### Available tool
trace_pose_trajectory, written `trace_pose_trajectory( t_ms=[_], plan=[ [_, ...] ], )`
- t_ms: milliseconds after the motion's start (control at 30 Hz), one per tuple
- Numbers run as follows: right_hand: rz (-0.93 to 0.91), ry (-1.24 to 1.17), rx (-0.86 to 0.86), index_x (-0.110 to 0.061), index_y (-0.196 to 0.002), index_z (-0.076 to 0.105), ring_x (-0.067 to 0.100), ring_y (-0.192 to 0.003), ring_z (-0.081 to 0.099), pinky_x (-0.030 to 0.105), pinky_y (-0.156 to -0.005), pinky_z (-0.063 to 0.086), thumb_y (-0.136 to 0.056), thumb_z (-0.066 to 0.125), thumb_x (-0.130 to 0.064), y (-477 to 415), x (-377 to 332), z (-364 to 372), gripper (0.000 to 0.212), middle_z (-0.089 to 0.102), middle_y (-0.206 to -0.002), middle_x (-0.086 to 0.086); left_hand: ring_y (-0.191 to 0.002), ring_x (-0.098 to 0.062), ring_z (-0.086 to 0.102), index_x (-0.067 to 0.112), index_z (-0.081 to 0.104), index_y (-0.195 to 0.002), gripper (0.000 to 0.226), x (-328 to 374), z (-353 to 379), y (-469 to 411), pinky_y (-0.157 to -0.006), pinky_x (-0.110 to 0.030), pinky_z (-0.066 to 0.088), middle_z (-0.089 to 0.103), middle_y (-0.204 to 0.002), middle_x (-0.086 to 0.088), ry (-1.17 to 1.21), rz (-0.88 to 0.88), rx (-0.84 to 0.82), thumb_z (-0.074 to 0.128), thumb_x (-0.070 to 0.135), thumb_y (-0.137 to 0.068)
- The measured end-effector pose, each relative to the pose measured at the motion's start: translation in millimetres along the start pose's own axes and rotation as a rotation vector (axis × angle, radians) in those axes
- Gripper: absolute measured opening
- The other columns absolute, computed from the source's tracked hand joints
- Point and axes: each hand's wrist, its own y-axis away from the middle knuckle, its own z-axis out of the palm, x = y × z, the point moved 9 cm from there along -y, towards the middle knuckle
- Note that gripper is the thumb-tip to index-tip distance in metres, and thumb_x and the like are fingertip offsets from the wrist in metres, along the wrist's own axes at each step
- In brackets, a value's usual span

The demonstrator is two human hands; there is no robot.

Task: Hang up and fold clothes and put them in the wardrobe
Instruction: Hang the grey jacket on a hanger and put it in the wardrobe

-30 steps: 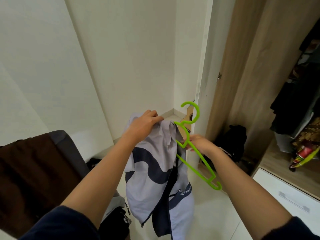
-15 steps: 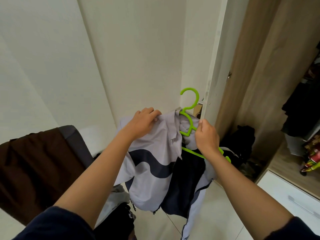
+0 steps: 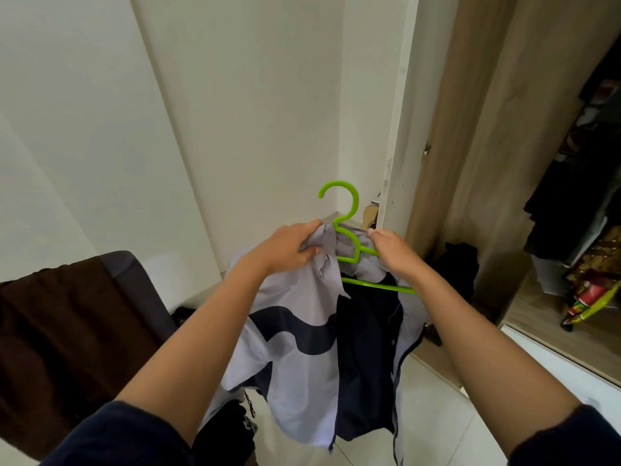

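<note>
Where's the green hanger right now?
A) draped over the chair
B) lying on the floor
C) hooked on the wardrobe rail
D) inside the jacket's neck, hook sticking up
D: the green hanger has its hook standing clear above the collar of the grey-and-navy jacket. Its arms run into the fabric, while the left hand and right hand grip the jacket at either side of the neck.

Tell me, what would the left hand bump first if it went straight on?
Probably the green hanger, at its neck, just past the grey jacket collar that the left hand grips; depth is hard to judge.
</note>
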Motion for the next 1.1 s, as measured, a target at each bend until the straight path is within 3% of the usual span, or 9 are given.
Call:
trace_pose_trajectory(
  t_ms=[100,167,267,367,467,600,800,933,1100],
  plan=[
    [0.008,-0.193,-0.159,-0.015,-0.123,0.057,0.011,-0.113,0.049,0.025,-0.097,0.033,-0.101,0.033,-0.040,11,-4,2,0.041,0.055,-0.123,-0.005,-0.069,-0.019,0.045,0.014,0.045,-0.088,0.008,11,-10,-3,-0.068,-0.032,0.031,0.052,-0.075,0.002,-0.059,0.061,0.045,0.052,0.016,-0.083],
    [-0.040,-0.321,-0.269,-0.017,-0.124,0.058,0.011,-0.117,0.054,0.030,-0.106,0.037,-0.097,0.042,-0.045,17,-6,6,0.042,0.059,-0.128,-0.003,-0.069,-0.018,0.045,0.015,0.046,-0.088,0.013,19,-16,-4,-0.068,-0.031,0.027,0.053,-0.075,0.002,-0.090,0.086,0.054,0.046,0.021,-0.077],
    [-0.121,-0.446,-0.361,-0.021,-0.109,0.063,0.004,-0.097,0.065,0.015,-0.086,0.049,-0.095,0.051,-0.015,29,-20,4,0.020,0.067,-0.113,-0.002,-0.071,-0.019,0.047,0.021,0.043,-0.084,0.013,29,-21,-2,-0.070,-0.031,0.026,0.057,-0.076,-0.003,-0.108,0.110,0.062,0.043,0.026,-0.073],
    [-0.160,-0.205,-0.149,-0.025,-0.088,0.055,-0.008,-0.070,0.060,0.009,-0.062,0.046,-0.086,0.063,-0.007,25,-17,-11,0.020,0.062,-0.087,-0.010,-0.073,-0.021,0.049,0.021,0.046,-0.084,0.012,37,-21,1,-0.072,-0.032,0.026,0.053,-0.072,-0.001,-0.125,0.150,0.076,0.044,0.025,-0.073],
    [-0.128,0.128,0.046,-0.018,-0.089,0.047,0.020,-0.080,0.062,0.032,-0.064,0.050,-0.074,0.072,-0.018,17,-1,-18,0.029,0.061,-0.089,0.002,-0.075,-0.021,0.050,0.018,0.052,-0.090,0.021,46,-21,4,-0.068,-0.029,0.021,0.051,-0.072,0.002,-0.235,0.215,0.134,0.043,0.026,-0.074],
    [-0.051,0.384,0.313,-0.014,-0.085,0.051,0.029,-0.079,0.052,0.030,-0.062,0.035,-0.075,0.059,-0.004,25,10,-40,0.016,0.051,-0.092,0.004,-0.076,-0.022,0.055,0.016,0.057,-0.095,0.028,46,-30,11,-0.066,-0.029,0.024,0.058,-0.076,0.003,-0.395,0.261,0.252,0.041,0.022,-0.074],
    [-0.002,0.416,0.452,-0.012,-0.101,0.064,0.034,-0.092,0.056,0.031,-0.066,0.037,-0.080,0.059,-0.004,30,15,-61,0.023,0.051,-0.108,0.008,-0.068,-0.025,0.058,0.018,0.057,-0.098,0.033,31,-35,21,-0.058,-0.029,0.030,0.060,-0.075,0.002,-0.510,0.149,0.364,0.033,0.022,-0.076],
    [0.028,0.419,0.469,-0.010,-0.100,0.063,0.037,-0.091,0.057,0.036,-0.068,0.045,-0.077,0.063,0.000,27,18,-72,0.025,0.050,-0.110,0.010,-0.055,-0.026,0.053,0.016,0.058,-0.091,0.032,30,-38,23,-0.053,-0.028,0.028,0.054,-0.065,0.000,-0.538,0.091,0.419,0.032,0.020,-0.074],
    [0.090,0.374,0.544,-0.008,-0.099,0.067,0.037,-0.092,0.057,0.035,-0.070,0.045,-0.081,0.061,0.000,30,32,-88,0.021,0.054,-0.109,0.012,-0.055,-0.026,0.052,0.017,0.054,-0.088,0.019,22,-41,25,-0.053,-0.028,0.026,0.052,-0.065,0.000,-0.573,0.054,0.428,0.042,0.017,-0.074]
  ],
)
